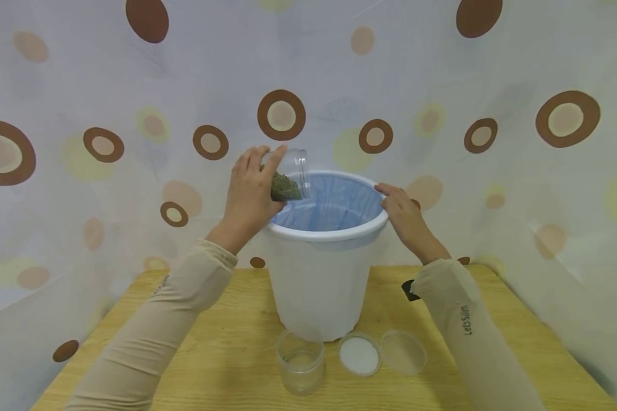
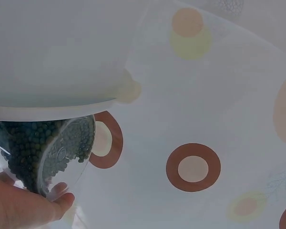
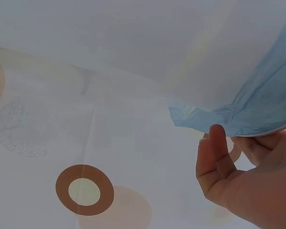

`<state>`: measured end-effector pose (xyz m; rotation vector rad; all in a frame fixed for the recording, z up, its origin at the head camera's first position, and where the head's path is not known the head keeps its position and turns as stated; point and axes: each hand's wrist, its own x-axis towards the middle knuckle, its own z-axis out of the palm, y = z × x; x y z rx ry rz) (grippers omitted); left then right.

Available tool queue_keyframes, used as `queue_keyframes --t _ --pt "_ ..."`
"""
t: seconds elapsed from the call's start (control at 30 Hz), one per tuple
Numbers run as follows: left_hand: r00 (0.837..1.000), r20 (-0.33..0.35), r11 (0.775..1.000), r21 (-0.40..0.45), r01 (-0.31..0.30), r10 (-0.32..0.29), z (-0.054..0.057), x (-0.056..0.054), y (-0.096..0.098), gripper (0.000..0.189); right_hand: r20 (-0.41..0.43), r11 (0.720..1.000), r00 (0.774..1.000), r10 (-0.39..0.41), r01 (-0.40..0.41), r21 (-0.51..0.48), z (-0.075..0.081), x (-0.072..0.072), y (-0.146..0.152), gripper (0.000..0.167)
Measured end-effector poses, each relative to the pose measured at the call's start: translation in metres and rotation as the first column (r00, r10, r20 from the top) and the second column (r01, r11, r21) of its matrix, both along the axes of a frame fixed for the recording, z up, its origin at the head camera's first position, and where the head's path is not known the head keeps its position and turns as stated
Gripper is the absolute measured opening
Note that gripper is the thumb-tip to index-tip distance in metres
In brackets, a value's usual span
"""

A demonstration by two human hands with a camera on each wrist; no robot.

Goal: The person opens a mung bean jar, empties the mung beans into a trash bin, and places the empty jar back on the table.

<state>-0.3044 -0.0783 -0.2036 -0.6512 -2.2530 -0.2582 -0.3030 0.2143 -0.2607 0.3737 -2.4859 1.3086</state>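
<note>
My left hand (image 1: 252,185) grips a clear plastic jar (image 1: 290,157), tipped on its side with its mouth over the trash can's left rim. Small green beans (image 1: 285,187), like mung beans, lie along the jar's lower side; the left wrist view shows the beans (image 2: 31,148) through its wall and base. The white trash can (image 1: 319,279) stands upright, lined with a blue bag (image 1: 334,200). On its right rim, my right hand (image 1: 403,217) holds the edge between thumb and fingers. Other fingers (image 3: 209,167) hang loosely curled outside the can in the right wrist view.
A second clear jar (image 1: 301,374) stands upright on the wooden table (image 1: 226,337) before the can. To its right lie a round lid with a white inside (image 1: 360,355) and a see-through lid (image 1: 404,353). A dotted curtain (image 1: 308,74) hangs behind.
</note>
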Motion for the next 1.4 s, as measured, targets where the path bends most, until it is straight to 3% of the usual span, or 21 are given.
queue_keyframes --t 0.67,1.4 --pt "0.998 0.047 0.998 -0.06 -0.027 0.03 0.0009 -0.0018 -0.0019 0.098 -0.006 0.999 0.999 0.039 -0.039 -0.007 0.0003 0.0024 0.0007 0.053" --pt "0.998 0.06 0.996 -0.087 -0.031 0.036 0.0013 -0.0032 -0.0002 0.097 -0.008 1.0 1.0 0.018 -0.018 0.014 -0.0005 -0.0008 0.0021 0.053"
